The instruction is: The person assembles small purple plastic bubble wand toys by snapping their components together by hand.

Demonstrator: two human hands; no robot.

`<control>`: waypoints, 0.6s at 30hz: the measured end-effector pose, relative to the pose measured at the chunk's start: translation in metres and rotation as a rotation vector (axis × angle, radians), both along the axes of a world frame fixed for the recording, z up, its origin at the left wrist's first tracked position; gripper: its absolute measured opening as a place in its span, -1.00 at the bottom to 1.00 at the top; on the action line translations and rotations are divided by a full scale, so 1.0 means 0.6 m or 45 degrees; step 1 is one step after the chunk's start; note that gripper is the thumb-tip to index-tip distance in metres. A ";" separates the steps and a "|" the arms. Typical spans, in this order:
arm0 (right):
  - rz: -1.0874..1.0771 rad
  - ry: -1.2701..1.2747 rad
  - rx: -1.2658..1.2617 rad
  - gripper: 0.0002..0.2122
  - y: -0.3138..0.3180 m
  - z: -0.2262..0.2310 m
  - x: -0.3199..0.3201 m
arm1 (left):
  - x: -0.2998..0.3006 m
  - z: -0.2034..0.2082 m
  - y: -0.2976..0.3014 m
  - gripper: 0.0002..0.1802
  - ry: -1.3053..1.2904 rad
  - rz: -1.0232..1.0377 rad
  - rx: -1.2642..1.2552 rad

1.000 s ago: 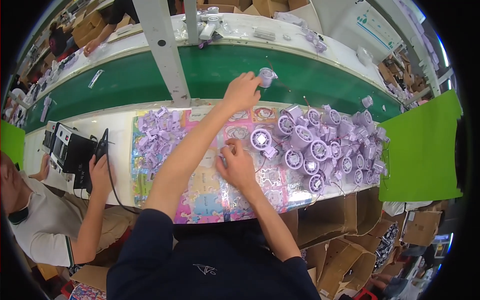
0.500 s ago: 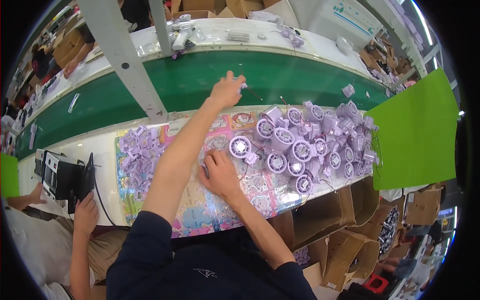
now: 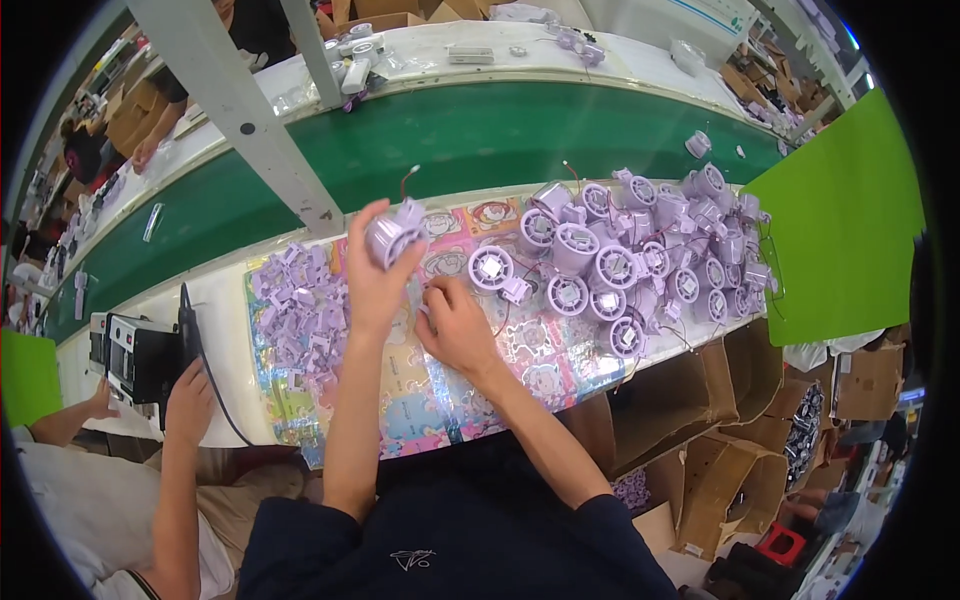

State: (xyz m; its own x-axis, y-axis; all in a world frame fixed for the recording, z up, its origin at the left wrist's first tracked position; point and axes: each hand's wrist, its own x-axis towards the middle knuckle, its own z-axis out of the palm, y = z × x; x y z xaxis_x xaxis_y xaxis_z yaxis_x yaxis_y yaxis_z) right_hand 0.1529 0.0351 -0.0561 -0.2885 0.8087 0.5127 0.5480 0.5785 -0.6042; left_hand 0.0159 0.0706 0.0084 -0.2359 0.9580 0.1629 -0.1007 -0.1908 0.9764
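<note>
My left hand (image 3: 372,296) is closed round a lilac cup-shaped housing (image 3: 392,240), raised over the mat. A small side bracket and a thin red lead with a white plug stick up from it. My right hand (image 3: 462,328) rests low over the mat, its fingers curled in a pinch; whatever they hold is too small and hidden to name. Just beyond its fingers lies a single lilac housing (image 3: 491,268) with a white square at its centre. To the right is a heap of similar housings (image 3: 615,265) with thin wires. Small lilac plastic brackets (image 3: 300,310) are piled left of my left hand.
A colourful printed mat (image 3: 410,425) covers the bench. Beyond it runs a green conveyor belt (image 3: 470,130), with a white metal post (image 3: 250,120) at its near edge. At left, a co-worker's hands are by a black device (image 3: 140,358). A green panel (image 3: 830,220) stands right; cardboard boxes (image 3: 660,420) sit below.
My left hand has come back from the belt toward me, bringing the lilac housing over the mat. My right hand stays near the same spot, fingers more curled. The view has shifted slightly.
</note>
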 end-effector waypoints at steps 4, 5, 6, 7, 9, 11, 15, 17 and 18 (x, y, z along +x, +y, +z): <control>0.018 0.120 0.097 -0.75 -0.005 0.009 0.001 | -0.015 -0.040 -0.078 -0.40 -0.012 0.230 0.060; -0.010 0.165 0.109 -0.74 -0.009 0.009 0.002 | -0.017 -0.048 -0.090 -0.44 -0.024 0.187 0.103; -0.023 0.233 0.178 -0.72 -0.010 0.010 0.009 | -0.017 -0.057 -0.101 -0.43 -0.008 0.193 0.079; -0.055 0.295 0.154 -0.73 -0.016 0.009 0.010 | -0.018 -0.065 -0.110 -0.43 0.010 0.211 0.061; -0.105 0.383 0.171 -0.76 -0.037 0.008 0.020 | -0.016 -0.084 -0.126 -0.41 -0.031 0.256 0.029; -0.140 0.455 0.028 -0.75 -0.067 0.032 0.039 | -0.008 -0.089 -0.146 -0.44 -0.022 0.200 -0.027; -0.220 0.613 -0.335 -0.73 -0.103 0.076 0.090 | 0.019 -0.087 -0.190 -0.47 0.048 0.022 -0.054; -0.172 0.649 -0.433 -0.74 -0.111 0.072 0.109 | 0.033 -0.097 -0.202 -0.45 -0.004 -0.075 -0.028; -0.114 0.687 -0.542 -0.74 -0.116 0.075 0.114 | 0.032 -0.100 -0.204 -0.45 0.092 -0.129 -0.020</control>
